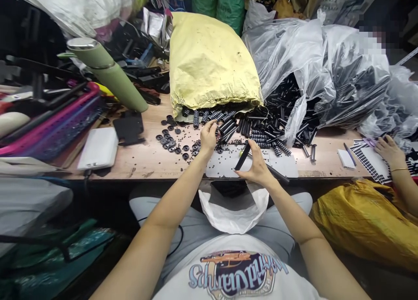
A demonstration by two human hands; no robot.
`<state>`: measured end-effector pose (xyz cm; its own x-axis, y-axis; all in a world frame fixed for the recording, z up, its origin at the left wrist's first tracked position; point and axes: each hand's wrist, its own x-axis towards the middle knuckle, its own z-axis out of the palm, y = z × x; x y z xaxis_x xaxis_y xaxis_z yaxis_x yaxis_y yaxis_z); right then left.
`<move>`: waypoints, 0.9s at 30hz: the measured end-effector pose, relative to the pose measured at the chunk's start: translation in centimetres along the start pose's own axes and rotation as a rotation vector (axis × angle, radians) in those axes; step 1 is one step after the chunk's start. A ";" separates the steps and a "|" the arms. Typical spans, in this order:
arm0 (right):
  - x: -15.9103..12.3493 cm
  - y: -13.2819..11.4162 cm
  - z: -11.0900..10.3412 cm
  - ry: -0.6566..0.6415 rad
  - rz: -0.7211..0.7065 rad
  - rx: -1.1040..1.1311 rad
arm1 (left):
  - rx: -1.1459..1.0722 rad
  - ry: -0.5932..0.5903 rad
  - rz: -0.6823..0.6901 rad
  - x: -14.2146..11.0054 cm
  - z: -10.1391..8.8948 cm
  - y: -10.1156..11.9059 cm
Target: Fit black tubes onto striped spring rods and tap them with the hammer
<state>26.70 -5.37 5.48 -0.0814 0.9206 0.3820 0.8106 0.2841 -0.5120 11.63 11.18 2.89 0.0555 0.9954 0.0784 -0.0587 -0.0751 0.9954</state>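
Centrally, a person's two bare hands work over a table (pixel 146 160). Writing: the white shirt (pixel 235 270), nearer the body than both hands, bears large lettering seen upside down; one word appears to read "World", and the remainder cannot be read with certainty. Print on the green bag (pixel 230 8), far beyond the hands, is too small to make out.

The black rod (pixel 242 157) is in the right hand (pixel 256 165), gripped end to end between thumb and fingers. Its long axis is oblique: the lower end points toward the body and leftward, the upper end away and rightward. A pale sheet (pixel 218 166) lies beneath it.

The left hand (pixel 209 136) has its fingertips drawn together beside a pile of black cylinders (pixel 227 129); whether it grasps anything cannot be told. Just left of it lie black rings (pixel 170 144); beyond it, a yellow sack (pixel 212 60). A white bag (pixel 233 213) gapes below both hands, nearer the body. Well right of the right hand, another person's hand (pixel 390 153) rests by check-patterned sheets (pixel 367 160).
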 end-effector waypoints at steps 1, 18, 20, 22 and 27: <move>0.4 -0.1 -0.1 0.004 -0.019 0.004 | -0.002 0.027 0.033 -0.1 -0.3 0.1; 1.3 -1.5 -0.2 -0.164 -0.183 0.207 | -0.349 -0.274 -0.393 -10.0 1.2 4.5; 0.9 -1.4 -0.1 -0.166 -0.156 0.238 | -0.359 -0.267 -0.416 -10.4 1.4 4.6; 0.5 -1.4 0.0 -0.164 -0.125 0.281 | -0.361 -0.264 -0.448 -10.8 1.7 4.7; -0.2 -1.4 0.7 -0.125 0.000 0.352 | -0.309 -0.267 -0.545 -11.3 2.2 4.7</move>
<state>25.19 -5.74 5.53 -0.1693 0.9400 0.2962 0.5633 0.3389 -0.7535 12.92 -0.53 6.82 0.4000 0.8340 -0.3801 -0.2319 0.4933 0.8384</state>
